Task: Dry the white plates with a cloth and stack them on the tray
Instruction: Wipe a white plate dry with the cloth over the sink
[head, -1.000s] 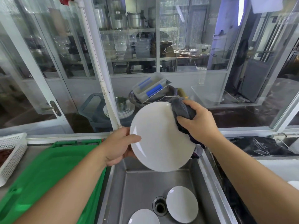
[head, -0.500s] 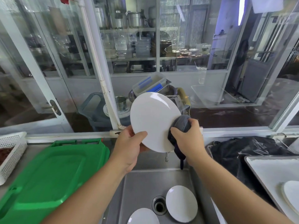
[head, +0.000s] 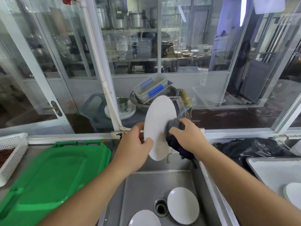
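Centrally, we hold a white plate (head: 158, 126) on edge above the sink (head: 146, 181): our left hand (head: 135, 144) pinches its lower left rim while our right hand (head: 187, 136) clamps a dark cloth (head: 175, 141) against its right side. Two more plates (head: 183, 205) lie in the sink at lower centre; a white tray (head: 268, 170) sits lower right.

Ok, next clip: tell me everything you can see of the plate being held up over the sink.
The held plate is plain white, round, glossy and smooth, looking like ceramic or melamine, with no pattern or visible chips. It is tilted nearly on edge above the sink, so it reads as a narrow oval. The left hand pinches its lower left rim, thumb on the near face. The right hand presses a dark grey cloth against its right edge. Nothing else touches it.
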{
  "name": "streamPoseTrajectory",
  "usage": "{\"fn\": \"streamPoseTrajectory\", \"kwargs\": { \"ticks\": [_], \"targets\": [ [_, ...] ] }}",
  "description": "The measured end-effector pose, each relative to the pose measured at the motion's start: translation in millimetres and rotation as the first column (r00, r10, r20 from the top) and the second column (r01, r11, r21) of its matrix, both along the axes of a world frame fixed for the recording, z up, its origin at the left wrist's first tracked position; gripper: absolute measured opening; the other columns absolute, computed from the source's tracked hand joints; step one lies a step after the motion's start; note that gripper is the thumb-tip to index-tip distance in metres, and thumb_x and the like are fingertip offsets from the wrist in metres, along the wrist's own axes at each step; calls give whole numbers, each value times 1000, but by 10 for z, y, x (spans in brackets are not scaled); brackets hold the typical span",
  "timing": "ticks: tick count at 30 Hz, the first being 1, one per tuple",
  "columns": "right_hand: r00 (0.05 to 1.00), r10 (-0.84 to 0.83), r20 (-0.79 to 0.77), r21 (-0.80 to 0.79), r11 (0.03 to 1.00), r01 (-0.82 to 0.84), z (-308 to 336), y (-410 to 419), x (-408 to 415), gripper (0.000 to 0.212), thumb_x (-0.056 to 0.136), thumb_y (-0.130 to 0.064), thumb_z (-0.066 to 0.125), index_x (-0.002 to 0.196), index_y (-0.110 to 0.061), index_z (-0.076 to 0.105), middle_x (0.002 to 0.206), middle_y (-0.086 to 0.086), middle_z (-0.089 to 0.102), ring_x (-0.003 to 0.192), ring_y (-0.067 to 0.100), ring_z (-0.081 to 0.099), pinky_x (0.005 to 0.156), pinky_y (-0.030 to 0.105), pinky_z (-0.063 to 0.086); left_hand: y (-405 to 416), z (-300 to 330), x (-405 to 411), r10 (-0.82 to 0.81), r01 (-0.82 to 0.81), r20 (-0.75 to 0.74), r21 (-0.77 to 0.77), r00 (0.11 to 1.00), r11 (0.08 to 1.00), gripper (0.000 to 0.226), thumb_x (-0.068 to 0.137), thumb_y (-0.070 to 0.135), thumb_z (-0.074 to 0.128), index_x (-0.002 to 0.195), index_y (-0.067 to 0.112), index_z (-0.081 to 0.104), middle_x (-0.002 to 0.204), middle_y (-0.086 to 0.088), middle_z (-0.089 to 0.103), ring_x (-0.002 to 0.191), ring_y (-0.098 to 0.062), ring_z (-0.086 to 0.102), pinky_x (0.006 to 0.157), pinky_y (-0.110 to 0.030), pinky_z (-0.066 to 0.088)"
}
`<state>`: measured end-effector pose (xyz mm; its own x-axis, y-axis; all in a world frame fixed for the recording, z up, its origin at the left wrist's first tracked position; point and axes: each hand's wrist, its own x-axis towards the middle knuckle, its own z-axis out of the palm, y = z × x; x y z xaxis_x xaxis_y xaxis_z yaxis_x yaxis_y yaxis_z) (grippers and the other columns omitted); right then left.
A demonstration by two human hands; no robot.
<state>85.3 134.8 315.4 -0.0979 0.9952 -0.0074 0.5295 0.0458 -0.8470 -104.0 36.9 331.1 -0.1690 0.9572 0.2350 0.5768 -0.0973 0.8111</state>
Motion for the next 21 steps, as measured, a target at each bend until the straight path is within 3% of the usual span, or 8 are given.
{"fn": "streamPoseTrajectory", "kwargs": {
  "ticks": [1,3,6,8,10,15,17,21],
  "targets": [
    [977,-2,-212,-79,997,-15,48,-14,-21,24,88,-39,70,107,-26,62,93,-4,71,77,14,70,58,30,50,-21,9,12,-7,8,-44,12,999,1000,39,91,21,62,113,54,58,97,44,67,92,15,64,72,-18,51],
    [829,-58,-557,-238,967,-92,141,-67,-53,24,92,-30,72,111,-16,68,99,15,77,77,31,78,52,34,55,-69,10,36,-20,28,-152,50,988,998,50,92,20,59,127,55,51,100,29,73,92,3,67,75,-27,55],
    [601,-154,-784,-383,882,-273,247,-125,-52,53,95,-50,72,125,-7,67,111,24,77,95,44,78,67,44,63,-67,-17,39,-54,117,-389,140,920,983,50,95,18,55,135,46,45,94,6,74,82,-21,68,72,-41,56],
    [507,-167,-846,-389,843,-371,286,-149,-48,83,80,-70,78,130,-5,65,119,23,76,106,43,75,82,53,62,-36,-27,32,-49,183,-551,192,833,964,49,96,17,54,142,32,45,92,-1,72,79,-31,68,68,-45,54],
    [469,-156,-869,-368,838,-402,304,-179,-29,98,67,-75,85,132,-4,64,123,23,74,109,43,75,85,54,62,-19,-8,36,0,227,-690,239,723,944,54,95,17,59,147,22,46,96,-3,74,77,-34,69,63,-43,54],
    [437,-165,-884,-338,872,-353,229,-221,-3,58,87,-37,75,131,-1,65,107,22,76,95,37,78,74,44,64,-53,-7,39,219,298,-852,390,475,871,67,71,19,86,135,10,66,84,2,74,57,-22,67,42,-30,45],
    [426,-189,-885,-336,892,-302,163,-232,10,47,87,-31,68,126,-3,68,100,19,77,87,33,79,71,42,64,-58,-47,59,251,298,-856,410,451,862,70,68,22,88,134,13,67,94,3,76,63,-21,70,44,-29,47],
    [414,-163,-896,-293,917,-272,43,-249,44,59,74,-35,67,125,-6,71,111,21,76,94,34,76,81,42,64,-104,-131,131,194,220,-801,373,566,901,74,68,28,87,138,19,66,122,-2,77,96,-23,77,61,-33,61]
  ]
}}
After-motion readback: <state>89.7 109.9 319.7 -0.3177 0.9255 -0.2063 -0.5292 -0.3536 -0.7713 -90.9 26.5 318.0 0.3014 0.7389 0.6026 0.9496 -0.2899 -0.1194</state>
